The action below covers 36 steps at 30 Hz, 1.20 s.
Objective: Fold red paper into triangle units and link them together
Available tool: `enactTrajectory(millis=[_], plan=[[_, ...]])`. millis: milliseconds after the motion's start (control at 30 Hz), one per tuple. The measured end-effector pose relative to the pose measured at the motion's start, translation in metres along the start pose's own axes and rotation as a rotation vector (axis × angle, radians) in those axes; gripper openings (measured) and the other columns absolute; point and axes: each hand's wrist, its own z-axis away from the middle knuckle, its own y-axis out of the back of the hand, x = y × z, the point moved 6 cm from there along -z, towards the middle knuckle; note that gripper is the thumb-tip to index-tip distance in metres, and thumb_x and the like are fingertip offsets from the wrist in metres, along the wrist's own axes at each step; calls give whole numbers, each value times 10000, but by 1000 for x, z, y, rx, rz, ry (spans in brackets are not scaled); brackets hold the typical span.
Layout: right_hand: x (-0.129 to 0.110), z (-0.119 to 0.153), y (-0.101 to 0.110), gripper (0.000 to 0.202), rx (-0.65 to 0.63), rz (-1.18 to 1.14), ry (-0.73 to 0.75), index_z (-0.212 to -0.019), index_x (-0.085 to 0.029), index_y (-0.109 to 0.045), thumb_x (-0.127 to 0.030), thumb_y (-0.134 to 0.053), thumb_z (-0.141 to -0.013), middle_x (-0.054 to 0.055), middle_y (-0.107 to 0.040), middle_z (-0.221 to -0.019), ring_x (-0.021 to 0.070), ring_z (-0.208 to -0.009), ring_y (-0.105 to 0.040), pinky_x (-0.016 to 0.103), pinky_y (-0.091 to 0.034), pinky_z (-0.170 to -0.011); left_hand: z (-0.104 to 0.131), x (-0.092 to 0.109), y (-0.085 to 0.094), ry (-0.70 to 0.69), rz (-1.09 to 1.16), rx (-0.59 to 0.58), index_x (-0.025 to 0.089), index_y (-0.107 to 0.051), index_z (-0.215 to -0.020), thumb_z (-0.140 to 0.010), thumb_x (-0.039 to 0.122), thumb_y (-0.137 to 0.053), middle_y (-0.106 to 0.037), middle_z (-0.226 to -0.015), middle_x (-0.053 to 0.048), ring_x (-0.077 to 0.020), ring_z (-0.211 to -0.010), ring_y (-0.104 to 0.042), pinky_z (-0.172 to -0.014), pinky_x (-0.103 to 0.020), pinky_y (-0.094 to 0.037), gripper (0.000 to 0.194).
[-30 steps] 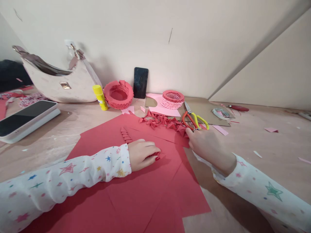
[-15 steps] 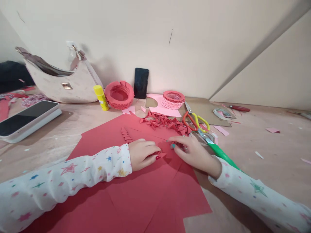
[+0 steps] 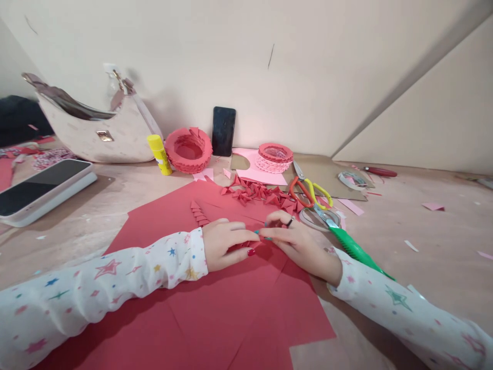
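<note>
My left hand rests over large red paper sheets, its fingers closed on a small folded red paper piece mostly hidden by the fingers. From the right, my right hand meets it, thumb and index fingertips pinched at the piece's edge. Just beyond my left hand lies a short row of interlocked folded red pieces. A heap of loose red folded triangles spreads behind both hands.
Scissors with red and yellow handles, green-handled scissors and a tape roll lie right. Behind stand a red paper ring bowl, a pink-and-red one, a phone and a glue stick. A handbag stands left.
My right hand has moved left, from apart to touching the folded paper piece at my left fingertips. Its thumb and index finger have closed together. My left hand has barely moved.
</note>
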Motion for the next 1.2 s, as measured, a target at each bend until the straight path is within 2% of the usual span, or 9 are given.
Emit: enactTrajectory(millis=[67,167,300,467,567,1067,1200], plan=[[0,2,0,249,16,5,5,-908,-168,-578,-112,-363,-797,75,-576,-896,116,-819,-544,233,-462,-687,0,-1,-1,-1,34,11,180,-493,-988,-818,297,-337,-515,-751,-27,-119,-646,-485,-612,-244,-344,258],[2,7,-1,223,52,31,-30,-975,-171,-521,-123,-394,-798,49,-603,-839,111,-773,-557,232,-467,-674,-1,-2,-2,-29,100,22,161,-491,-969,-821,259,-334,-532,-794,-43,-128,-706,-489,-658,-244,-362,237],[-2,13,6,87,199,10,-11,-848,-162,-514,-156,-471,-773,33,-600,-745,103,-687,-552,213,-464,-620,-1,-1,-3,-48,178,34,138,-503,-938,-823,236,-343,-548,-786,-51,-126,-714,-483,-673,-234,-375,220],[-22,13,4,124,98,46,231,-852,-137,-532,-92,-478,-750,49,-609,-773,117,-727,-533,252,-456,-691,-1,0,0,-38,281,71,122,-533,-898,-814,218,-372,-555,-738,-47,-110,-678,-481,-645,-204,-383,205],[-28,13,4,168,75,71,292,-893,-124,-537,-75,-459,-753,60,-614,-787,127,-743,-530,262,-459,-678,-1,0,0,-33,296,78,120,-539,-903,-815,219,-373,-563,-748,-52,-109,-683,-488,-643,-202,-384,212],[-27,15,-2,198,69,85,304,-938,-121,-535,-86,-476,-753,62,-614,-814,135,-784,-527,282,-461,-696,-2,-2,-1,-6,258,62,136,-529,-895,-819,245,-357,-555,-738,-49,-112,-665,-490,-628,-208,-384,218],[-23,15,-6,189,24,74,263,-941,-125,-538,-109,-473,-764,61,-602,-815,123,-782,-522,263,-457,-711,-2,-2,-2,-15,256,75,135,-527,-877,-817,234,-358,-556,-741,-48,-111,-675,-490,-638,-203,-383,205]])
